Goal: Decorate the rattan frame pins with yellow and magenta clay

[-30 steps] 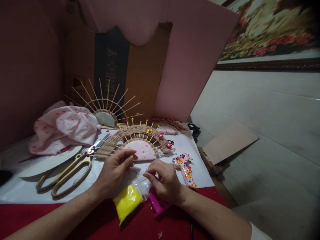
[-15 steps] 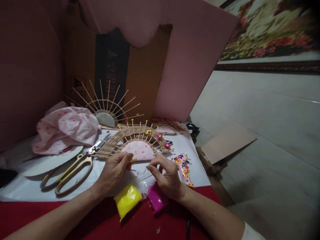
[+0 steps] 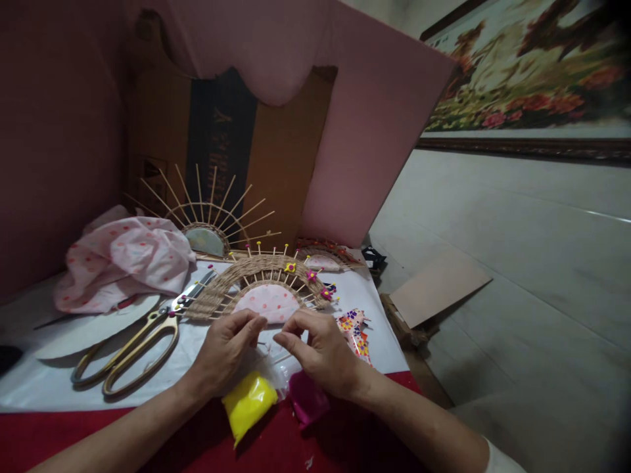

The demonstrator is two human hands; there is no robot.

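My left hand (image 3: pixel 229 348) is closed in a pinch in front of the woven fan-shaped piece (image 3: pixel 231 272). A small lump of yellow clay showed at its fingertips a moment ago; the fingers now hide it. Just to its right, my right hand (image 3: pixel 323 348) also pinches thumb and fingers together, and whatever lies between them is too small to make out. The fingertips of the two hands are a short gap apart. The woven piece has a dotted pink half-round centre (image 3: pixel 266 302), bead-tipped sticks and clay flowers (image 3: pixel 311 275). Below lie a yellow clay packet (image 3: pixel 250 404) and a magenta clay packet (image 3: pixel 306 401).
Large scissors (image 3: pixel 140 358) lie at left, beside dotted pink cloth (image 3: pixel 125 259) and a white curved sheet (image 3: pixel 98 328). Behind stands a bare stick frame (image 3: pixel 204 240) before a cardboard box (image 3: pixel 280 164). Floral scraps (image 3: pixel 355 332) lie at right.
The view has shifted slightly. My right fingertips have come nearer my left ones, and the yellow lump at my left fingertips has gone out of sight.
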